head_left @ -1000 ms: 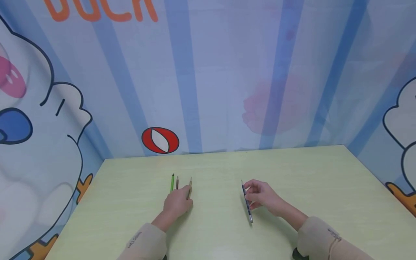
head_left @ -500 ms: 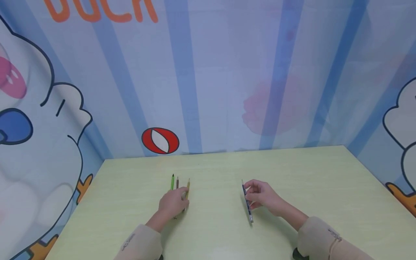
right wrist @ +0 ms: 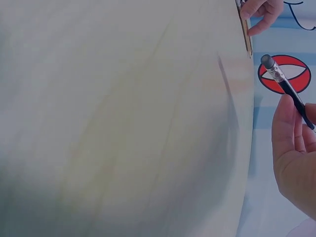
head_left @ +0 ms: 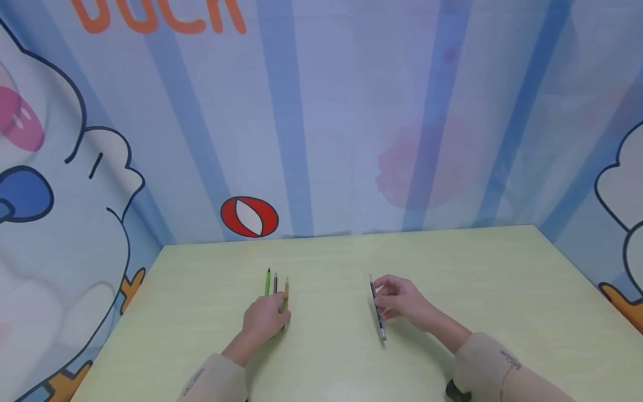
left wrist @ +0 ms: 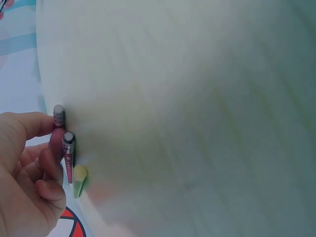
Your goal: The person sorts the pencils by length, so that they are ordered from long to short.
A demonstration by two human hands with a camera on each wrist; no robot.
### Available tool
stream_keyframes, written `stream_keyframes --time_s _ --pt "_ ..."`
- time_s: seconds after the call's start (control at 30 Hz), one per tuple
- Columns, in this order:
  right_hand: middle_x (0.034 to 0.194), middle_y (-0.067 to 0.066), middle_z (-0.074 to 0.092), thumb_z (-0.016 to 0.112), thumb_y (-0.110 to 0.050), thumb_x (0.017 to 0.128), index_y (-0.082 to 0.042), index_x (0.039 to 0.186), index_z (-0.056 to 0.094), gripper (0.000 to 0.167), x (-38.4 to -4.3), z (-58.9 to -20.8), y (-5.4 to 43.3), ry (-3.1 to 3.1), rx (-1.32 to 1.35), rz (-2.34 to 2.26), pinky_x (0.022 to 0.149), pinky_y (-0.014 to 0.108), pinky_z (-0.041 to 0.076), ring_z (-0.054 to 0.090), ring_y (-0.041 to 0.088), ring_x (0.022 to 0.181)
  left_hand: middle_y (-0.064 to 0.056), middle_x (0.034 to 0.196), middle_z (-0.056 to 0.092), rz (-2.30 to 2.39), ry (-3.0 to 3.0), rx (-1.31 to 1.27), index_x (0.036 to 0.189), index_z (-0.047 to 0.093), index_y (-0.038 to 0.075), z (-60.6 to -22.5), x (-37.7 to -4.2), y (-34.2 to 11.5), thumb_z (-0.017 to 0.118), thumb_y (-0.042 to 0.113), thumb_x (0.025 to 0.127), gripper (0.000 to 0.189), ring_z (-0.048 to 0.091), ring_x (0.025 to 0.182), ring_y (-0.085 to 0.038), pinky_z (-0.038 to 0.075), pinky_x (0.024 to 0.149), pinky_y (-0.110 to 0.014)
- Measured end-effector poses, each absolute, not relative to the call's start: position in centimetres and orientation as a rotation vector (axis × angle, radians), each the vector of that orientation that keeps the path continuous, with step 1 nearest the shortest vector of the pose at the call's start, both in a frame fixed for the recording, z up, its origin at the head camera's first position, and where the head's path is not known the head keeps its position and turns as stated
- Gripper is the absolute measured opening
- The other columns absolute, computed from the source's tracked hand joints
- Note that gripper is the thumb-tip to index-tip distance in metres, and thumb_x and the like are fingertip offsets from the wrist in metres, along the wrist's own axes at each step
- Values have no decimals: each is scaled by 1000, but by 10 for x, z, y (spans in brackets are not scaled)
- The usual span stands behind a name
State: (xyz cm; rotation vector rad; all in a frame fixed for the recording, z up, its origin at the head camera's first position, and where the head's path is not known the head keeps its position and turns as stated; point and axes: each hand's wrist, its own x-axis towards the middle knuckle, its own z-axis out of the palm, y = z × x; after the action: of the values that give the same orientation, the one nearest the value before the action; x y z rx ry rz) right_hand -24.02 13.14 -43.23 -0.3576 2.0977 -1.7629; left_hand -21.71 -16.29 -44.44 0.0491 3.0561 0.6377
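On the left of the table, my left hand [head_left: 263,319] pinches a yellow pencil [head_left: 287,287] between thumb and fingers. Beside it lie a green pencil [head_left: 268,282] and a dark reddish pencil [head_left: 275,283], their lower parts hidden by the hand in the head view. The left wrist view shows the grey-tipped end of the pinched pencil [left wrist: 59,116] by the fingertips, near the reddish pencil [left wrist: 68,157] and the green pencil's yellow end [left wrist: 80,174]. My right hand [head_left: 404,303] holds a dark blue pencil [head_left: 378,311], tip pointing away, its grey eraser [right wrist: 267,61] toward me.
The pale yellow-green table [head_left: 331,357] runs back to a blue striped cartoon backdrop [head_left: 341,139]. A red and white oval [head_left: 249,216] is printed on the backdrop behind the pencils. Beige sleeves [head_left: 216,379] cover both forearms.
My left hand has drawn the yellow pencil leftward, closer to the reddish and green pencils. My right hand, with the dark blue pencil, has shifted only slightly left and up.
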Motion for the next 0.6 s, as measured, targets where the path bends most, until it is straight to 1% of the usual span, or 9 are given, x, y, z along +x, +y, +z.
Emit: stream_keyframes --time_s 0.2,0.37,0.6 --pt "75 0 54 53 -2 83 8 113 42 34 -247 -431 120 2111 -351 -1783 60 31 51 54 14 64 6 58 52 613 3067 45 111 58 11 -447 -216 -166 62 17 77 35 40 44 -9 28 40 -22" --pt "74 0 54 53 -1 82 6 110 45 29 -256 -426 108 2113 -319 -1809 60 30 51 55 13 65 5 57 52 618 3076 54 111 58 10 -448 -215 -167 62 17 77 35 39 43 -9 28 39 -22" --pt "72 0 54 54 -1 82 4 108 46 27 -268 -418 86 2093 -275 -1880 58 29 51 56 13 63 6 56 53 641 3084 92 111 58 9 -449 -213 -168 62 17 77 35 39 43 -8 28 39 -22"
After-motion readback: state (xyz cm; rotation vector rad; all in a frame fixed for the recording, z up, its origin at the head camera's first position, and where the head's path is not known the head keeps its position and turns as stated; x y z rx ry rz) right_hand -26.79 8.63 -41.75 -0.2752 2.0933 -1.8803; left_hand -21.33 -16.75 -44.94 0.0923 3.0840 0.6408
